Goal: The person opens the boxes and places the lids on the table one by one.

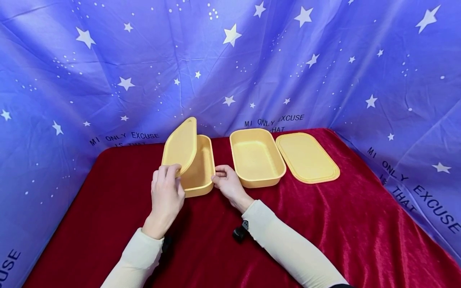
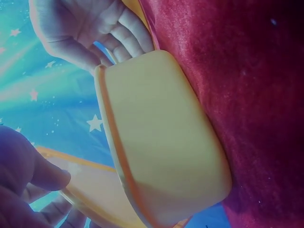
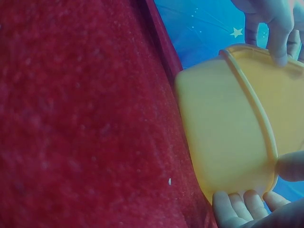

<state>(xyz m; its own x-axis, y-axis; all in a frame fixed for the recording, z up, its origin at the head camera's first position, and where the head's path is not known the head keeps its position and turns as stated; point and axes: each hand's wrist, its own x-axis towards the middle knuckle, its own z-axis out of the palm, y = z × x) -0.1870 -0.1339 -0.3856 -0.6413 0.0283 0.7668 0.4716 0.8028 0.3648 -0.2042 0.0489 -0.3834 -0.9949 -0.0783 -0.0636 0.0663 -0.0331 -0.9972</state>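
My left hand (image 1: pixel 165 196) pinches the near edge of a yellow lid (image 1: pixel 181 144), thumb on one face and fingers on the other. The lid is tilted up above the left side of a yellow rectangular food container (image 1: pixel 199 191), whose inside shows bare. At the container's right side is my right hand (image 1: pixel 230 185), its thumb at the rim. In the right wrist view, the curled fingertips (image 3: pixel 254 202) press on the container's outer wall (image 3: pixel 223 128). The left wrist view shows the left thumb (image 2: pixel 52 175) against the lid (image 2: pixel 102 190) beyond the container.
A second yellow container (image 1: pixel 263 183) stands uncovered to the right. Beside it a matching lid (image 1: pixel 309 158) lies flat. Dark red velvet cloth (image 1: pixel 324 240) covers the table, with a blue star-printed curtain (image 1: pixel 230 68) behind and along both sides.
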